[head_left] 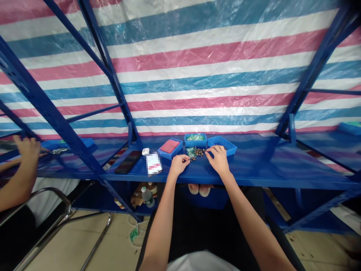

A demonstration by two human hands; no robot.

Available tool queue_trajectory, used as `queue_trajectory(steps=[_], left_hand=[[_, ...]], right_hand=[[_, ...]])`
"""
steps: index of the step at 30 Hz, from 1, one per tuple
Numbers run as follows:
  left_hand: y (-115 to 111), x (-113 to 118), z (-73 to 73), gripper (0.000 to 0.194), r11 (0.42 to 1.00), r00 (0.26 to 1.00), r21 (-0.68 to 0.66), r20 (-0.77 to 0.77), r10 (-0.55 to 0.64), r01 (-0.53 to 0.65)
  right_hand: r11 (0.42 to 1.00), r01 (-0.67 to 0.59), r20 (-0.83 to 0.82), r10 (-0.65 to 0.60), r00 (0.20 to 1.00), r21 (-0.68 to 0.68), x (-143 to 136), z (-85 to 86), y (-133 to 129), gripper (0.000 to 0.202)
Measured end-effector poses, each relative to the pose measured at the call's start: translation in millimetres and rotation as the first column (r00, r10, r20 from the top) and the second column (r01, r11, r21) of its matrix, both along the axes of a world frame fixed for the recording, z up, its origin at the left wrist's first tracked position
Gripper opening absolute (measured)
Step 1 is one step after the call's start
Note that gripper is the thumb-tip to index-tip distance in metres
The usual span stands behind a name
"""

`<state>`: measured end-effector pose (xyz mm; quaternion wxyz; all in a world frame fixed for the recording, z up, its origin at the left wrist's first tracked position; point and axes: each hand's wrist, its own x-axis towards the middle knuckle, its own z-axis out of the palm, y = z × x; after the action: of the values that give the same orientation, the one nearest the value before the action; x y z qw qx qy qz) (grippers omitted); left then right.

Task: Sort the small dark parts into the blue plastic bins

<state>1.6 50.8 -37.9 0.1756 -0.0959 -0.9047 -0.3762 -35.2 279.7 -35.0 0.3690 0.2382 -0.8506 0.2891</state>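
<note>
Small brass-coloured and dark metal parts (200, 151) lie in a loose pile on the blue shelf, with a green-and-clear plastic packet (191, 152) against their left side. My left hand (179, 165) is closed in a pinch at the near left of the pile, beside a few separate parts. Whatever its fingertips grip is too small to name. From the right, my right hand (218, 159) reaches to the pile's edge, thumb and forefinger pinched at a tiny dark piece I cannot make out. Behind that hand, a blue tray (231, 149) is partly hidden.
Green packets fill a blue bin (195, 143) at the back. A blue box holds red pads (169, 146). Further left are a white case (145, 151), a blurred-out white packet (153, 164) and a black phone (128, 162). Blue posts flank the shelf; a co-worker's hand (28, 148) is at far left.
</note>
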Motion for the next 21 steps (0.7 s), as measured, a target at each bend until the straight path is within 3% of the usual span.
queue_trajectory(steps=[3, 6, 14, 21], left_hand=[[-0.4, 0.2, -0.4, 0.013, 1.000, 1.000, -0.025, -0.016, -0.014, 0.014], [-0.2, 0.1, -0.8, 0.010, 0.997, 0.999, -0.064, -0.033, -0.034, 0.031], [4.3, 1.3, 2.2, 0.012, 0.972, 0.987, -0.183, -0.035, -0.155, 0.146], [4.5, 2.9, 4.5, 0.017, 0.965, 0.979, -0.172, -0.016, -0.204, 0.199]], right_hand=[[0.973, -0.223, 0.111, 0.215, 0.970, 0.065, -0.2, 0.1, -0.6, 0.018], [0.934, -0.346, 0.219, 0.320, 0.922, 0.093, 1.1, 0.0, -1.2, 0.015], [0.871, -0.479, 0.338, 0.420, 0.842, 0.111, 6.4, 1.7, -5.3, 0.029], [0.859, -0.504, 0.356, 0.444, 0.822, 0.093, 1.8, 1.2, -6.7, 0.012]])
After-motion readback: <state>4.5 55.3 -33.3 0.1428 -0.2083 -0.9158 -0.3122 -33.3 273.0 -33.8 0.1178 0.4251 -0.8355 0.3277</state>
